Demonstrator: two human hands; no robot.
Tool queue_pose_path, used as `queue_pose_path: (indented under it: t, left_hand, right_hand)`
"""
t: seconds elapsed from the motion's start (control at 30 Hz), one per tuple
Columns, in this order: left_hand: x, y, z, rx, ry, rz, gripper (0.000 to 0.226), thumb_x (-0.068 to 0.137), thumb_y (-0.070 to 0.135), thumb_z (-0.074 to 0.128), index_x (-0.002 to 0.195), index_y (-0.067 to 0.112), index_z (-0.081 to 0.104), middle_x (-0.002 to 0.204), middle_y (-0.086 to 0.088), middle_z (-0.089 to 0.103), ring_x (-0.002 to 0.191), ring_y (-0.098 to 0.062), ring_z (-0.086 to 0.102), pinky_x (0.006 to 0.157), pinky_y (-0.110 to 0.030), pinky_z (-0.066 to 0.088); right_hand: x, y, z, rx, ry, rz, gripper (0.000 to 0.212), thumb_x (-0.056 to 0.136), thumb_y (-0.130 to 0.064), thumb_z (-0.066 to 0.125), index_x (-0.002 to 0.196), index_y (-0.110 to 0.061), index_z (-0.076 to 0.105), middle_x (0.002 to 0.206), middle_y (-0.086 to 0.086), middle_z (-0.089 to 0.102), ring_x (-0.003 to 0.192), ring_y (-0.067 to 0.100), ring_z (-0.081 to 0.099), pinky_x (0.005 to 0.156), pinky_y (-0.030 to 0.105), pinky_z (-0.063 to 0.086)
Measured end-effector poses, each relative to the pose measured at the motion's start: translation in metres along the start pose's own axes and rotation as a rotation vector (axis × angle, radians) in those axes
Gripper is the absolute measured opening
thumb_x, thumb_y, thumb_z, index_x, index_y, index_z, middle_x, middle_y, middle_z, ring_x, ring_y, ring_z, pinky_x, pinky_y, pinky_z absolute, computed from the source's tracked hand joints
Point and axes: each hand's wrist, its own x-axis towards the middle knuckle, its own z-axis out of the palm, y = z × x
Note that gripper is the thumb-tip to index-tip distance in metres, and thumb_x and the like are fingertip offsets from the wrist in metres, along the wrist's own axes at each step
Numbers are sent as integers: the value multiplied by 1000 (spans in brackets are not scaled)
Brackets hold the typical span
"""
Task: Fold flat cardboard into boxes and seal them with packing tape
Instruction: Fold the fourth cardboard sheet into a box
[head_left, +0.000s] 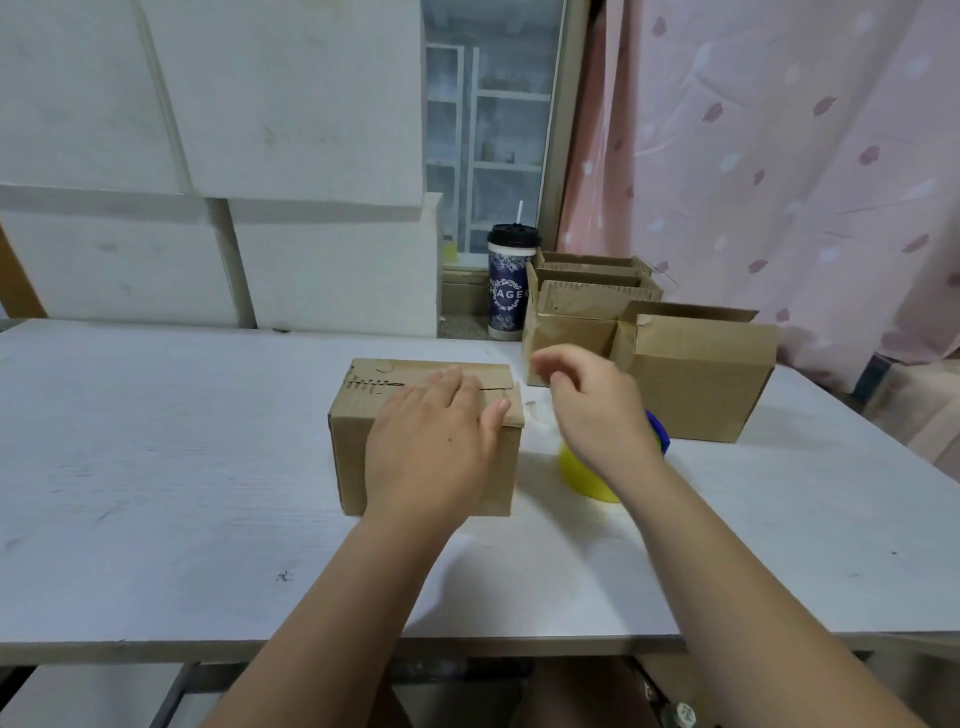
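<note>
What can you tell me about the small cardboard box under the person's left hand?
The small box is plain brown corrugated cardboard. Its top flaps are folded shut, with a jagged seam and punched marks along the top. It stands level on the white table, in front and to the left of the open boxes. The left hand lies flat on its top, fingers straight. Whether the seam is taped cannot be told.

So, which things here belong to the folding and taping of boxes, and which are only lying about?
For the job:
- the box under the left hand
- the yellow tape roll to its right
- the other boxes at the back right

Just lying about:
- the cup with a straw
- the pink curtain
- the white boards behind the table
</note>
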Motion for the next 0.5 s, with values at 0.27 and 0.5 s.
queue_pose_path:
  t: [0.27, 0.5]
  left_hand:
    - [-2, 4, -1, -37, 30, -60, 76, 91, 47, 0, 130, 15, 56, 137, -3, 53, 130, -19, 45, 105, -28, 15]
    - [-2, 6, -5, -86, -2, -62, 81, 86, 47, -3, 130, 15, 57, 136, -2, 54, 129, -18, 45, 107, -31, 21]
  right_hand:
    - [24, 69, -45, -707, -280, 322, 41, 83, -30, 60, 122, -24, 48, 108, 2, 59, 93, 25, 56, 74, 35, 50]
    - [37, 68, -50, -572, -468, 464, 38, 81, -16, 66, 114, -7, 51, 105, 14, 59, 94, 30, 64, 79, 45, 58]
